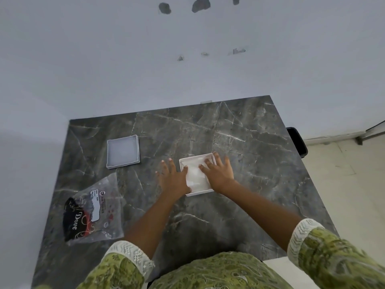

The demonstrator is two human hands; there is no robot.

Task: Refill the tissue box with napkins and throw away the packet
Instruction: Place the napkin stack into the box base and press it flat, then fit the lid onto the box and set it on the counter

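Marble table, pale wall, tissue box

A: Hand pose at that moment?
B: Left hand was flat, palm down, fingers spread. Right hand was the same, fingers splayed forward.
A: Arms?
B: Both forearms were bare and extended, converging; patterned green sleeves were pushed up.

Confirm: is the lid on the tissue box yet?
No. The lid lies apart on the table, left of the open tissue box, where both hands press the napkins.
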